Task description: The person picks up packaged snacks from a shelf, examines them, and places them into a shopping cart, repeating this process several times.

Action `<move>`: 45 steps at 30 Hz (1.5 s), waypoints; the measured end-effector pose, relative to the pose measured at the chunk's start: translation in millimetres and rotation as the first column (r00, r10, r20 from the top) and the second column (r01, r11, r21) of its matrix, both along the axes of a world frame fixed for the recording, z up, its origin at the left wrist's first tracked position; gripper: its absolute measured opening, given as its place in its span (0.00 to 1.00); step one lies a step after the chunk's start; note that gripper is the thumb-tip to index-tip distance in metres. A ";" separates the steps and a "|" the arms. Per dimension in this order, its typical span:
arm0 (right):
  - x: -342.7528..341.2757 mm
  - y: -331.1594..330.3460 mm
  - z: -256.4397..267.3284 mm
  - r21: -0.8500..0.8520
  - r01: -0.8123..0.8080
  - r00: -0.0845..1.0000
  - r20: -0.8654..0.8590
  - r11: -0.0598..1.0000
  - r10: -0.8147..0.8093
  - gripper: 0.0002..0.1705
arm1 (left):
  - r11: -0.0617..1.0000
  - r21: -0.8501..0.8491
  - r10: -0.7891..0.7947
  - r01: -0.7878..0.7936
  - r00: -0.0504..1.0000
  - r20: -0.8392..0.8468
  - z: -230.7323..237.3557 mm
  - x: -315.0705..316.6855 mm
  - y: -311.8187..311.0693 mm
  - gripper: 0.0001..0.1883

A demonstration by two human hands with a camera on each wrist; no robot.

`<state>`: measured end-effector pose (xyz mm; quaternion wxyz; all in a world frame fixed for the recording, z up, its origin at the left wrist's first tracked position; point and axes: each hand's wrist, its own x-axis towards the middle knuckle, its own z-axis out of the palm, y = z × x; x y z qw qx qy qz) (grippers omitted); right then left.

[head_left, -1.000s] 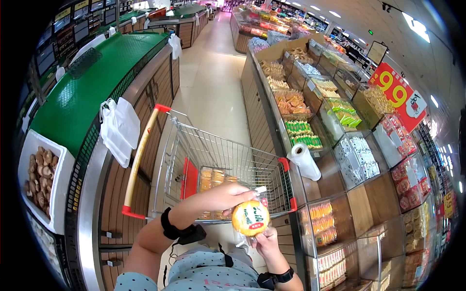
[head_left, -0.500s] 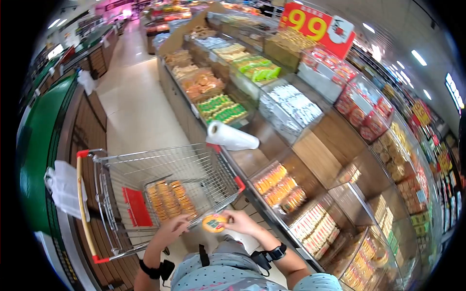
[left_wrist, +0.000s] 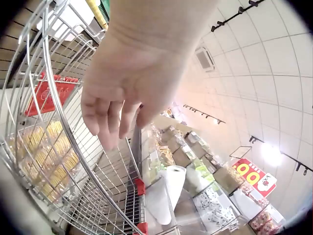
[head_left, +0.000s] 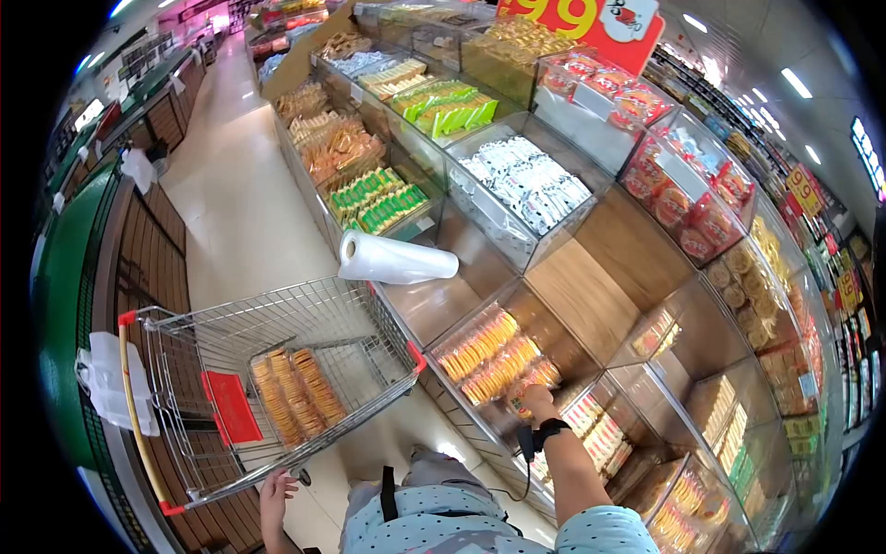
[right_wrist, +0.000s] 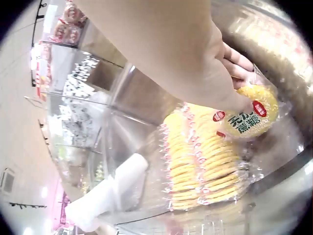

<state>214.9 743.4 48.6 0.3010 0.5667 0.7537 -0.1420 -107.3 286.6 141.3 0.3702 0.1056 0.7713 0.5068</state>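
My right hand (head_left: 533, 404) reaches into a clear-walled bin and pinches a round yellow wrapped biscuit (right_wrist: 252, 115), its printed face toward the right wrist camera. The thumb lies over the wrapper while the fingers show behind it. Right beside it stand rows of the same wrapped biscuits (head_left: 489, 355), packed on edge. My left hand (head_left: 277, 499) hangs by the near side of the shopping cart, holding nothing, fingers loosely bent in the left wrist view. Inside the cart lie more rows of wrapped biscuits (head_left: 295, 388).
The wire cart's red panel (head_left: 231, 406) is at my left. A roll of clear plastic bags (head_left: 397, 258) lies on the bins' edge. Bins of white packets (head_left: 526, 185), green packets (head_left: 378, 201) and red-and-white packets (head_left: 591, 429) surround the reach. A green counter is at far left.
The view has turned right toward the bins. The biscuit, earlier in both hands, has gone with the right hand into the bin. My left hand has let go and moved left beside the cart.
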 end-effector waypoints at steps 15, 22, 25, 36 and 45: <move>24.3 0.3 -77.1 0.165 0.189 0.976 -0.141 0.968 -0.167 0.16 | 0.987 -0.119 0.118 -0.113 0.992 0.038 -11.9 61.6 -4.1 0.14; 14.9 -7.0 -71.9 0.122 0.220 0.972 -0.106 0.968 -0.208 0.19 | 0.991 -0.123 0.052 -0.052 0.999 0.001 -14.0 62.7 7.8 0.14; 7.1 -17.5 -76.4 0.073 0.249 0.957 -0.170 0.966 -0.234 0.23 | 0.989 -0.143 0.040 -0.040 0.999 -0.006 -14.6 59.5 9.6 0.13; 2.3 -28.9 -103.3 -0.089 0.365 0.916 -0.142 0.927 -0.374 0.22 | 0.983 -0.185 0.007 -0.006 1.000 0.007 -20.7 42.7 4.3 0.13; -20.4 -35.4 -87.3 0.149 0.427 0.871 -0.335 0.892 -0.360 0.20 | 0.971 -0.237 0.023 -0.022 1.000 0.001 -19.0 21.0 -23.0 0.12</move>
